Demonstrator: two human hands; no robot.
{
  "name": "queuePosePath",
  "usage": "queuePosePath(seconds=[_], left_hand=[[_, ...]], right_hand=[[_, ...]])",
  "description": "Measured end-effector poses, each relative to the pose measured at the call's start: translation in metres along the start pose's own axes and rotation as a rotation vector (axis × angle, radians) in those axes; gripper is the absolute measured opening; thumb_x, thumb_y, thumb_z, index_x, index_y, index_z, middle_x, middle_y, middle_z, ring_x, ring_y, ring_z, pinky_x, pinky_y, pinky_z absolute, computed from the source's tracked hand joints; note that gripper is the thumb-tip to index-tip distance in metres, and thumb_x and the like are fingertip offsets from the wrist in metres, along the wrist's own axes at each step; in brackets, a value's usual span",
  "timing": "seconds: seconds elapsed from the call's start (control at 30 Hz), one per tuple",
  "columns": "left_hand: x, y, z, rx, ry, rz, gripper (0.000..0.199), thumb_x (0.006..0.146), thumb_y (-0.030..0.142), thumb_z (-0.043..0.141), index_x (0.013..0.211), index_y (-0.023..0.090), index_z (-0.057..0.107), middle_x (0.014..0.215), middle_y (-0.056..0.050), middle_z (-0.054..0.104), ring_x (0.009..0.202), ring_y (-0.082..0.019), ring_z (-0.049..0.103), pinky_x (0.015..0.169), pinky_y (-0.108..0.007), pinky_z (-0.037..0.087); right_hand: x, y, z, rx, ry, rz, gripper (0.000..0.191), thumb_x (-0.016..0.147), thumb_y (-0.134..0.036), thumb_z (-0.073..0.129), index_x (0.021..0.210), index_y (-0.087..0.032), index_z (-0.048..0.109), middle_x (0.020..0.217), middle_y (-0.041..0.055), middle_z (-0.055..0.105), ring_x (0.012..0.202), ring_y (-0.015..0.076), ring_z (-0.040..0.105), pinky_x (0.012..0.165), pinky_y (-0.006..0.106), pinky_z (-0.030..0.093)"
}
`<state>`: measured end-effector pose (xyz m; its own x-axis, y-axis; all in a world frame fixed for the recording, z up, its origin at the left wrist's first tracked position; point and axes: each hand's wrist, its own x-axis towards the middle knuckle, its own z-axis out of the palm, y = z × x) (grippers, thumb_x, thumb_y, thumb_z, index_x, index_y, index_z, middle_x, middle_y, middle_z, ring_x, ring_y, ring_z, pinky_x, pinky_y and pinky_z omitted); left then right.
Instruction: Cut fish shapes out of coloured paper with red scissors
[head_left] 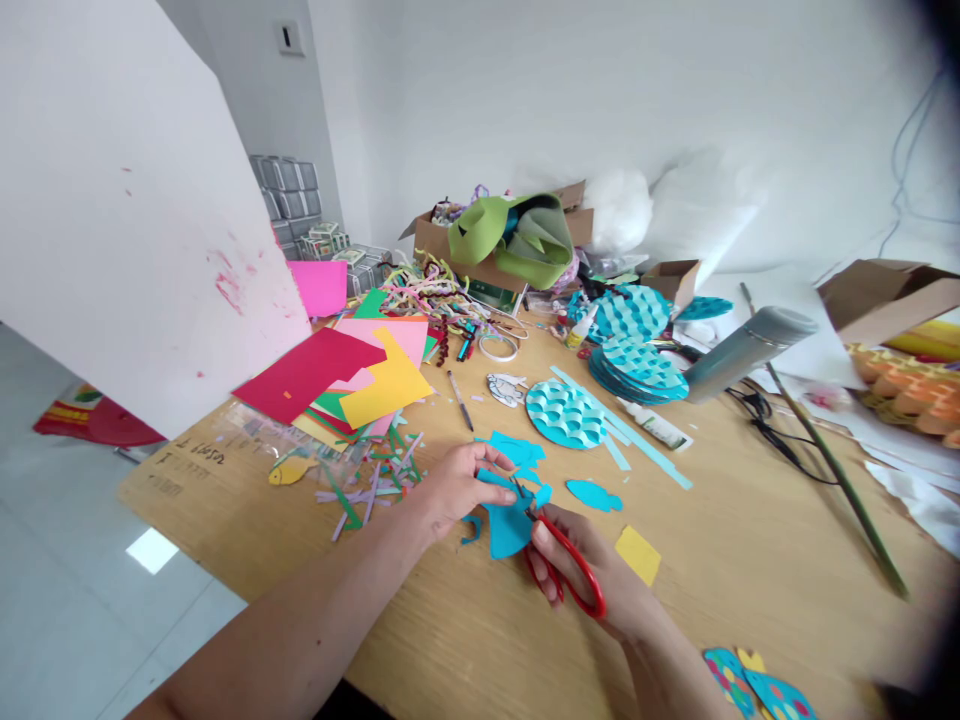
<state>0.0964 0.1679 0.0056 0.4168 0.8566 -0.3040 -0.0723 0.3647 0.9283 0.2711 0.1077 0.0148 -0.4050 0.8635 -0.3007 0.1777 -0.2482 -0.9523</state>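
Note:
My left hand [459, 490] pinches a piece of blue paper [508, 528] above the wooden table [450, 640]. My right hand [574, 565] grips red-handled scissors [583, 580], whose blades meet the blue paper beside my left fingertips. More blue paper lies just beyond my left hand, and a small blue scrap [471, 529] rests below it. A blue fish-shaped cutout [594, 495] lies to the right, near a yellow paper piece [638, 555]. Behind are a round blue scaled disc [565, 414], a drawn paper fish [506, 389] and a pen [460, 401].
Coloured sheets [311, 375] and paper strips [367, 498] lie at left, by an upright white board [142, 210]. A grey bottle [750, 352], a glue bottle [660, 426] and a long green stick [840, 470] are at right. Boxes [431, 243] stand behind.

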Motion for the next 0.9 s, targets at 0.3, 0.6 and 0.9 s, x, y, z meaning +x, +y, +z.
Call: queuePosePath(seconds=[0.3, 0.6, 0.9], left_hand=[[0.0017, -0.0020, -0.0010, -0.008, -0.010, -0.004, 0.041, 0.055, 0.016, 0.073, 0.092, 0.015, 0.058, 0.087, -0.005, 0.063, 0.073, -0.015, 0.059, 0.067, -0.028, 0.042], [0.0026, -0.0029, -0.0016, -0.049, -0.016, 0.008, 0.043, 0.052, 0.019, 0.078, 0.090, 0.015, 0.058, 0.083, -0.003, 0.063, 0.073, -0.014, 0.059, 0.068, -0.028, 0.042], [0.0022, -0.0030, -0.0011, -0.087, -0.015, 0.002, 0.040, 0.053, 0.016, 0.077, 0.088, 0.014, 0.059, 0.081, -0.002, 0.063, 0.071, -0.013, 0.059, 0.068, -0.027, 0.042]], right_hand=[[0.0005, 0.0046, 0.0014, 0.022, 0.044, 0.030, 0.044, 0.076, -0.059, 0.059, 0.070, -0.019, 0.042, 0.050, -0.0056, 0.050, 0.036, 0.0065, 0.044, 0.034, 0.018, 0.036], [0.0011, 0.0071, 0.0013, 0.041, 0.047, 0.032, 0.045, 0.078, -0.061, 0.054, 0.069, -0.019, 0.043, 0.050, -0.0052, 0.050, 0.035, 0.0064, 0.045, 0.032, 0.017, 0.037], [0.0007, 0.0032, 0.0023, 0.050, 0.046, 0.023, 0.044, 0.077, -0.059, 0.058, 0.067, -0.019, 0.044, 0.048, -0.0050, 0.051, 0.035, 0.0070, 0.045, 0.033, 0.018, 0.036]])
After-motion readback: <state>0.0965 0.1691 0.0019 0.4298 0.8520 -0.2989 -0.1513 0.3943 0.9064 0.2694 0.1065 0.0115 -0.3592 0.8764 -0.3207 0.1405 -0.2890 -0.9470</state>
